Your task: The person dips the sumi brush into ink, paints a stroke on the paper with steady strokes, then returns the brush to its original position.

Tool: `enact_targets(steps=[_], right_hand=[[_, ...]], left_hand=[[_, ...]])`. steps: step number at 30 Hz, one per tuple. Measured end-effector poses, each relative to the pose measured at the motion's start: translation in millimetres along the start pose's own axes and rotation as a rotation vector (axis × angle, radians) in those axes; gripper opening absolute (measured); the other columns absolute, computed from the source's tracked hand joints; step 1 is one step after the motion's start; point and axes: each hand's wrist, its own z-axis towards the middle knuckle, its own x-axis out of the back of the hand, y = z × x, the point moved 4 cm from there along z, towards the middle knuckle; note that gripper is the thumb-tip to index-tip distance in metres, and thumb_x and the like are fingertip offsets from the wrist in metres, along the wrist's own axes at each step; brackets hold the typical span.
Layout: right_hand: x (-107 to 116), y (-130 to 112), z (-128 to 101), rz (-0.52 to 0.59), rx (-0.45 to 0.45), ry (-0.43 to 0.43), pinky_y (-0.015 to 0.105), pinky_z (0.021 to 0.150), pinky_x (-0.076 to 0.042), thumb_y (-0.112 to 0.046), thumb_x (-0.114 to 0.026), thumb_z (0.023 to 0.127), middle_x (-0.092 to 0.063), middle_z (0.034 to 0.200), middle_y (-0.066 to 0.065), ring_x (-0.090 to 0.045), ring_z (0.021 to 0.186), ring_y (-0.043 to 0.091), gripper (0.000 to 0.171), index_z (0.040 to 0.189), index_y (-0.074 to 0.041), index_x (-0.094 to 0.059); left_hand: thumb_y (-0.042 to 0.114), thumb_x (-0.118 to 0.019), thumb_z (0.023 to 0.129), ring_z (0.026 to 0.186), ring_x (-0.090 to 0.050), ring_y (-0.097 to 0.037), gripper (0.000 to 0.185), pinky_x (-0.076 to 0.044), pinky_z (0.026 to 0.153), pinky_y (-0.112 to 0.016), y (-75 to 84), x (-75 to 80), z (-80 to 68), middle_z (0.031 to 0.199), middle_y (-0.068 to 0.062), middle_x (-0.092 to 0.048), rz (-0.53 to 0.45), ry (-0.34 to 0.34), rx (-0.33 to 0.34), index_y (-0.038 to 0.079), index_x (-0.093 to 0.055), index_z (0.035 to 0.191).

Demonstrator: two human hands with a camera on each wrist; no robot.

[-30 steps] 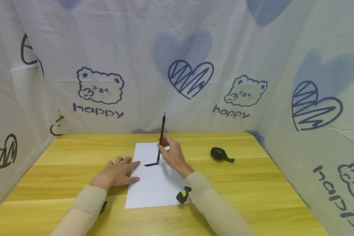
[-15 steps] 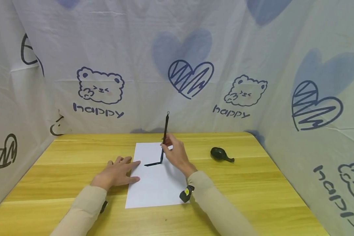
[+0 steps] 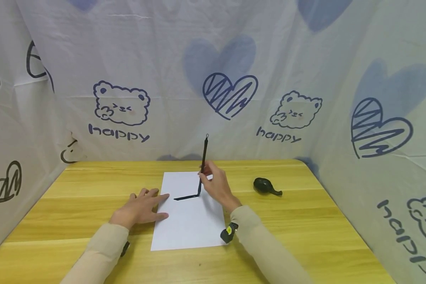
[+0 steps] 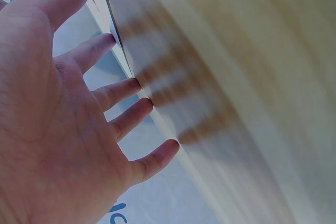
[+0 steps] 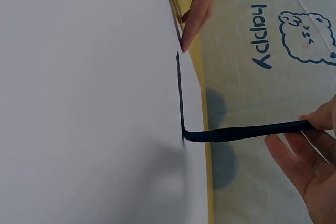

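My right hand pinches a black writing brush between thumb and fingers, its handle nearly upright with a small loop at the top. The bent brush tip touches a white sheet of paper at the right end of a black ink stroke. In the right wrist view the brush meets the stroke at its tip. My left hand lies with fingers spread, thumb and index fingertip on the paper's left edge, the other fingers on the wood. The left wrist view shows those straight fingers from the palm side.
A black, rounded object with a short curved spout or handle sits on the wooden table, right of the paper. A white cloth printed with bears and hearts hangs behind the table and along both sides.
My right hand and the brush have slid to the right across the paper, and the ink stroke behind the tip has grown longer. The left hand has stayed in place.
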Motion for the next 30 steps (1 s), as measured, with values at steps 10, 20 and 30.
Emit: enact_targets(steps=[10, 20, 30], right_hand=[[6.6, 5.7, -0.1, -0.032, -0.012, 0.0, 0.026, 0.071, -0.059, -0.003, -0.066, 0.098, -0.074, 0.096, 0.013, -0.071, 0.09, 0.024, 0.015, 0.112, -0.004, -0.064], [13.2, 8.4, 0.1, -0.035, -0.028, -0.001, 0.027, 0.072, -0.059, -0.004, -0.066, 0.098, -0.075, 0.097, 0.011, -0.071, 0.091, 0.023, 0.014, 0.112, -0.005, -0.064], [19.0, 10.6, 1.7, -0.033, -0.012, 0.029, 0.027, 0.069, -0.059, -0.002, -0.067, 0.097, -0.075, 0.096, 0.013, -0.071, 0.089, 0.024, 0.014, 0.11, -0.004, -0.065]], left_hand=[[0.06, -0.065, 0.093, 0.145, -0.036, -0.051, 0.076, -0.027, 0.109, -0.079, 2.1, 1.1, -1.6, 0.163, -0.024, -0.038, 0.005, 0.001, -0.008, 0.022, -0.047, 0.156], [0.06, -0.066, 0.093, 0.144, -0.037, -0.051, 0.075, -0.027, 0.109, -0.08, 1.2, 0.3, -1.5, 0.162, -0.025, -0.039, 0.01, 0.009, -0.008, 0.021, -0.048, 0.155], [0.06, -0.065, 0.093, 0.144, -0.037, -0.051, 0.075, -0.026, 0.109, -0.081, 1.1, 0.2, -0.2, 0.162, -0.024, -0.039, 0.008, 0.009, -0.005, 0.022, -0.048, 0.155]])
